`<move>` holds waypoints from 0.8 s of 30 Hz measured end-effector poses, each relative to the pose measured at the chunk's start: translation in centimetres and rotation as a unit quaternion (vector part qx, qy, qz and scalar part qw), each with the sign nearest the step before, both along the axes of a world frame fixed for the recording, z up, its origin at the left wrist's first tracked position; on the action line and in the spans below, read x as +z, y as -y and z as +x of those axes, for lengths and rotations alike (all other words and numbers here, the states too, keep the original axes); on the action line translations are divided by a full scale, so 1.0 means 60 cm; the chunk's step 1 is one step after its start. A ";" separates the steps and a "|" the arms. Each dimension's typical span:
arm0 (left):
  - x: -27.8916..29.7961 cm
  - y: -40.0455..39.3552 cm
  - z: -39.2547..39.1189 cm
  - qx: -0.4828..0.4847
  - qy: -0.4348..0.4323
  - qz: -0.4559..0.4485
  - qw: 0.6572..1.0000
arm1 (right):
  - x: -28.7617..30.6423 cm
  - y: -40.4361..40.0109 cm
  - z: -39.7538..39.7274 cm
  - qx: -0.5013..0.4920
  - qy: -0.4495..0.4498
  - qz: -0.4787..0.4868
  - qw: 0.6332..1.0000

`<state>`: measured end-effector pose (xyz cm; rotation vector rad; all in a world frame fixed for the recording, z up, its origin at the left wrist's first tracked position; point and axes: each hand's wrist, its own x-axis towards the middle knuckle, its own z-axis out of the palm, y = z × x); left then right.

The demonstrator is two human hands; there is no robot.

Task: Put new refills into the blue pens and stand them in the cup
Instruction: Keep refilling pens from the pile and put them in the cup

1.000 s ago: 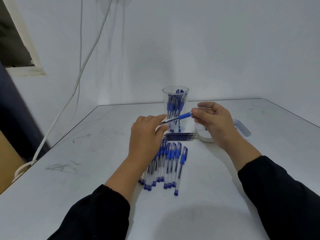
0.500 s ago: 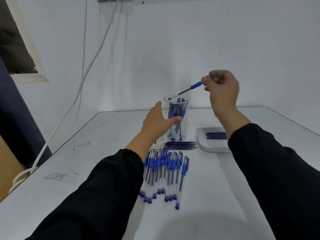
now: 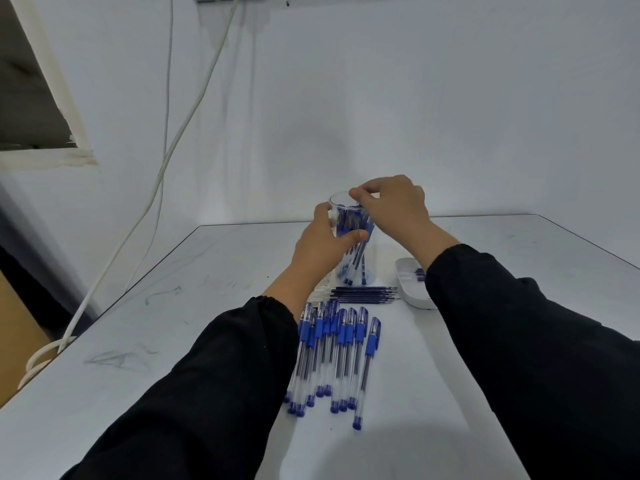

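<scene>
Standing on scuffed white table (image 3: 207,306) w/ cables (image 3: 166,161).

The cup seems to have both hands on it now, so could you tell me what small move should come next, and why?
Probably lift the right hand clear of the cup: its fingers are curled at the rim above the standing pens, while the left hand steadies the wall.

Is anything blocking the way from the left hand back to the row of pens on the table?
Nothing visible does. The left hand grips the clear plastic cup; the row of blue-capped clear pens lies nearer the person on the white table, with only the black left sleeve overlapping its left edge.
</scene>
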<state>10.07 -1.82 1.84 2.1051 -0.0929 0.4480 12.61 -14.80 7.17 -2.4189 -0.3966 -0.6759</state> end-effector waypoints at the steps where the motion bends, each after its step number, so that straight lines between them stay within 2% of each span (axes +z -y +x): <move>1: 0.000 0.000 0.000 0.001 -0.001 0.000 1.000 | 0.000 -0.001 -0.001 -0.013 0.006 -0.025 1.000; 4: 0.002 0.000 -0.001 0.003 -0.002 0.005 1.000 | 0.002 -0.002 -0.007 -0.035 -0.004 -0.080 0.996; 9: 0.006 -0.001 -0.010 0.002 -0.019 0.003 1.000 | 0.005 0.002 -0.017 -0.026 -0.015 -0.076 0.997; 13: 0.005 -0.014 -0.030 0.010 -0.051 0.010 0.999 | -0.017 0.024 -0.036 0.017 0.045 0.104 0.993; 15: 0.003 -0.025 -0.046 0.006 -0.050 0.024 0.998 | -0.033 0.037 -0.057 0.042 0.049 0.149 0.987; 19: -0.004 -0.050 -0.088 0.014 -0.047 0.071 0.996 | -0.078 0.061 -0.105 0.065 -0.009 0.145 0.987; 24: -0.027 -0.069 -0.134 0.064 -0.068 0.149 0.984 | -0.138 0.075 -0.135 0.087 -0.103 0.074 0.988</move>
